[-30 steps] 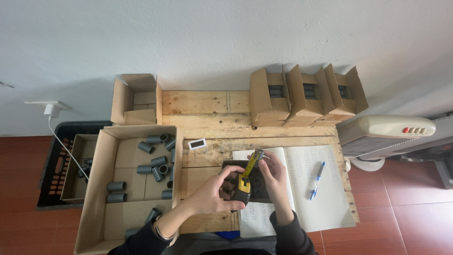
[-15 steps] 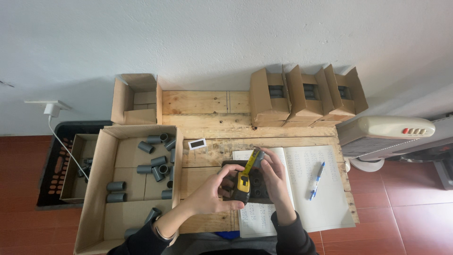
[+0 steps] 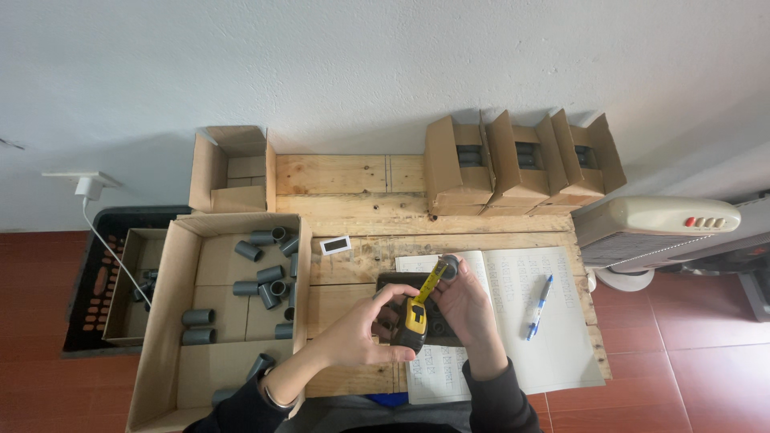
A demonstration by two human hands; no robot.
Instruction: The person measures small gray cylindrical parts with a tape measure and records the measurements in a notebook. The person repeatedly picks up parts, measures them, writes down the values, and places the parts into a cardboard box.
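My left hand (image 3: 365, 325) grips a yellow and black tape measure (image 3: 414, 318), its yellow blade pulled out up and to the right. My right hand (image 3: 464, 309) holds a short grey pipe piece (image 3: 448, 265) at the blade's tip, fingers wrapped around it. Both hands hover over a dark tray (image 3: 405, 285) lying on the wooden table (image 3: 353, 176), next to an open notebook (image 3: 525, 321) with handwriting.
A large open cardboard box (image 3: 180, 321) on the left holds several grey pipe pieces (image 3: 269, 277). A blue pen (image 3: 539, 307) lies on the notebook. Three small cardboard boxes (image 3: 521, 164) stand at the back right, another (image 3: 228, 168) at back left. A white heater (image 3: 654, 228) sits right.
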